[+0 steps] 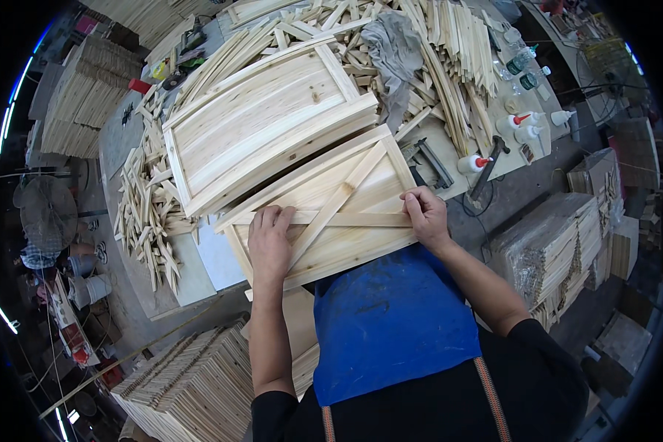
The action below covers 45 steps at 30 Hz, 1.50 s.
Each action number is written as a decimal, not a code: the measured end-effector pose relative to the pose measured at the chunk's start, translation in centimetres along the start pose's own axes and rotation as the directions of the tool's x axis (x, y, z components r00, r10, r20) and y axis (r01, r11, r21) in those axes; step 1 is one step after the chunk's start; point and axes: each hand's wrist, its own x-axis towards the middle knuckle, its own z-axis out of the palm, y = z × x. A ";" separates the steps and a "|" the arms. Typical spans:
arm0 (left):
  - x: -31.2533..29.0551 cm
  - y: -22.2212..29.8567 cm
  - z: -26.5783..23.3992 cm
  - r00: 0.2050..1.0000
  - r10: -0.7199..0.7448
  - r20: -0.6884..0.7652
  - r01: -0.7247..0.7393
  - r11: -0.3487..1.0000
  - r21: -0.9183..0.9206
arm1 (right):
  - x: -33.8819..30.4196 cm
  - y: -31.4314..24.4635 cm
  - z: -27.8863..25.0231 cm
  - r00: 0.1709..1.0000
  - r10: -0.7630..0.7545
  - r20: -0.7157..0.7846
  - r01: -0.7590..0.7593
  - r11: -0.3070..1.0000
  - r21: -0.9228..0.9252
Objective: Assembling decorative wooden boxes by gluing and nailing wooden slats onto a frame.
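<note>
A framed wooden panel lies on the table right in front of me. One diagonal wooden strip runs across it from lower left to the upper right corner. A second wooden strip crosses it, forming an X. My left hand has its bent fingers closed over the left end of this second strip, near the panel's left frame piece. At the right frame edge, my right hand pinches the strip's other end between thumb and curled fingers. The fingertips' undersides are hidden.
Beyond it rests a stack of framed panels. Loose wood offcuts heap around it, with a grey cloth on top. A stapler-like tool, a glue bottle and plastic bottles stand to the right. Stacked panels flank the table.
</note>
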 end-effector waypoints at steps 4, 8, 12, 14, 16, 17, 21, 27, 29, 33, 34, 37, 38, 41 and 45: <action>-0.2 0.0 0.0 1.000 -0.010 -0.007 0.010 1.000 -0.015 | 0.1 0.1 0.0 1.000 -0.003 0.000 0.003 1.000 -0.018; -0.6 0.8 0.0 0.999 -0.034 -0.021 0.032 0.995 -0.095 | 0.2 0.3 0.0 1.000 -0.012 -0.006 0.012 1.000 -0.020; -1.2 1.0 1.6 0.992 -0.048 -0.114 0.031 0.988 -0.150 | 0.2 0.1 -0.1 1.000 -0.023 -0.016 0.023 0.999 -0.032; -1.3 1.0 2.2 0.985 -0.071 -0.155 0.048 0.988 -0.147 | 0.3 0.3 0.0 1.000 -0.014 -0.017 0.014 1.000 -0.011; -1.3 0.9 2.3 0.986 -0.079 -0.146 0.055 0.985 -0.164 | 0.4 0.5 -0.2 1.000 -0.012 -0.021 0.011 1.000 -0.004; -1.3 0.9 2.4 0.987 -0.091 -0.135 0.066 0.982 -0.179 | 0.3 0.6 -0.5 0.995 0.070 -0.069 -0.060 0.989 0.138; -1.2 0.7 2.2 0.986 -0.096 -0.138 0.073 0.984 -0.164 | 1.2 3.6 -3.1 0.930 0.289 -0.226 -0.167 0.883 0.439; -1.2 0.6 2.9 0.985 -0.067 -0.158 0.044 0.988 -0.146 | 2.0 15.1 -6.3 0.965 -0.044 -0.259 -0.117 0.811 -0.574; -1.1 0.7 2.9 0.985 -0.068 -0.161 0.046 0.990 -0.136 | 2.3 16.3 -5.1 0.982 -0.049 -0.180 -0.077 0.774 -0.629; -1.0 0.8 2.8 0.984 -0.073 -0.163 0.054 0.991 -0.119 | 4.3 17.2 -3.0 0.999 0.040 -0.001 -0.027 0.655 -0.755; -1.2 0.7 2.8 0.984 -0.074 -0.162 0.055 0.991 -0.118 | 4.9 17.2 -2.2 0.989 0.146 0.021 -0.075 0.618 -0.783; -1.1 1.0 2.7 0.984 -0.099 -0.146 0.078 0.986 -0.146 | 6.6 19.6 -1.7 0.970 0.238 0.039 -0.106 0.566 -0.818; -0.9 1.2 2.8 0.985 -0.106 -0.139 0.083 0.983 -0.166 | 7.1 20.7 -1.9 0.974 0.225 0.034 -0.101 0.558 -0.823; -0.8 1.3 2.4 0.981 -0.132 -0.139 0.104 0.975 -0.195 | 8.0 20.8 -1.9 0.984 0.176 0.040 -0.078 0.611 -0.788; -1.0 1.1 1.9 0.976 -0.137 -0.170 0.098 0.971 -0.219 | 9.5 18.1 -4.8 0.991 0.133 0.019 -0.077 0.678 -0.731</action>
